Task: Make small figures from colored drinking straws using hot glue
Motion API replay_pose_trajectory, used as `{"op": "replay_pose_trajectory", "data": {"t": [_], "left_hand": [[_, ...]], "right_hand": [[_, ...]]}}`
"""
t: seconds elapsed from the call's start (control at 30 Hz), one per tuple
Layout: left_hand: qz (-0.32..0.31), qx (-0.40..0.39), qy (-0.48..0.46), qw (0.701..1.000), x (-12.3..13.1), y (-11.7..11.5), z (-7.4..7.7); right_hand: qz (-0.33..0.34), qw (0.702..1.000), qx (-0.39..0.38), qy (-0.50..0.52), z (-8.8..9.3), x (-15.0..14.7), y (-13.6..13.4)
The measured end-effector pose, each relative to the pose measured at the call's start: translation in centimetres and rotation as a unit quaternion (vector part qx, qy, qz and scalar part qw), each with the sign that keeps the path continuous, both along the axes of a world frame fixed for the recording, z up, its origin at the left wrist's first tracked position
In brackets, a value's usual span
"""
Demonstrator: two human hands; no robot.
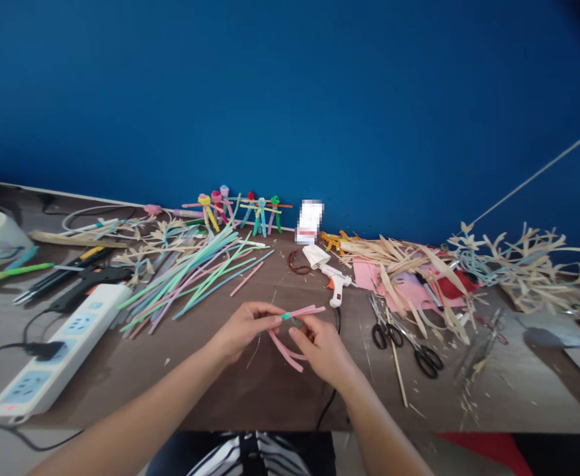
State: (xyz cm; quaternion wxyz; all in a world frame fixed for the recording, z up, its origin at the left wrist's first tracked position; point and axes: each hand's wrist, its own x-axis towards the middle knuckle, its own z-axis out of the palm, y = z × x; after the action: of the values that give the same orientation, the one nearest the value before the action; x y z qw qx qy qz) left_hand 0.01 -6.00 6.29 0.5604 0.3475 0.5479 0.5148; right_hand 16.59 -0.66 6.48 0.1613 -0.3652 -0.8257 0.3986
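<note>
Left grip and right grip both pinch our pink stems by the green wrap; likely light and bendy, so we'd hold there.

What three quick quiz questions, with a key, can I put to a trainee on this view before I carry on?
1. What colour are the stems with the green band, between the left hand and right hand?
2. True or false: the right hand holds the scissors.
3. Fill in: the plug in the power strip is ____.

Key: 1. Pink. 2. False. 3. Black.
</note>
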Motion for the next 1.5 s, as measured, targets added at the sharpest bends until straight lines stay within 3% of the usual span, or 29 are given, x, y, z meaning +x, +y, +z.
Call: {"op": "replay_pose_trajectory", "data": {"t": [0.13, 0.37, 0.53, 0.67, 0.8, 0.93, 1.03, 1.27, 1.37, 1.5], "left_hand": [[-0.028, -0.022, -0.049, 0.998, -0.3, 0.0, 0.0], [-0.027, -0.062, -0.129, 0.989, -0.3, 0.0, -0.5], [0.009, -0.066, -0.157, 0.985, -0.3, 0.1, -1.0], [0.051, -0.078, -0.098, 0.991, -0.4, 0.0, -1.0], [0.077, -0.066, 0.022, 0.995, -0.7, -0.1, -1.2], [0.065, 0.073, 0.214, 0.972, -1.2, -0.1, -1.9], [-0.006, 0.16, 0.33, 0.93, -1.6, 0.2, -2.1], [-0.126, 0.134, 0.397, 0.899, -1.5, 1.2, -0.8], [-0.123, 0.121, 0.395, 0.902, -1.3, 1.5, -0.2], [-0.093, 0.11, 0.396, 0.907, -1.0, 1.7, 0.0]], "right_hand": [[-0.022, 0.986, -0.127, 0.106, -1.4, -0.3, 1.0], [-0.024, 0.958, -0.226, 0.176, -1.8, -1.0, 1.2], [-0.09, 0.934, -0.284, 0.197, -2.1, -1.3, 1.2], [-0.101, 0.923, -0.297, 0.225, -2.7, -1.4, 1.4], [-0.104, 0.914, -0.318, 0.231, -3.5, -1.3, 1.7], [-0.112, 0.904, -0.339, 0.233, -4.3, -1.3, 1.9], [-0.109, 0.899, -0.356, 0.231, -4.5, -1.3, 2.0], [-0.102, 0.882, -0.393, 0.238, -4.0, -1.5, 2.3], [-0.098, 0.887, -0.382, 0.241, -3.6, -1.6, 2.2], [-0.11, 0.92, -0.309, 0.213, -2.8, -2.0, 1.6]]}}
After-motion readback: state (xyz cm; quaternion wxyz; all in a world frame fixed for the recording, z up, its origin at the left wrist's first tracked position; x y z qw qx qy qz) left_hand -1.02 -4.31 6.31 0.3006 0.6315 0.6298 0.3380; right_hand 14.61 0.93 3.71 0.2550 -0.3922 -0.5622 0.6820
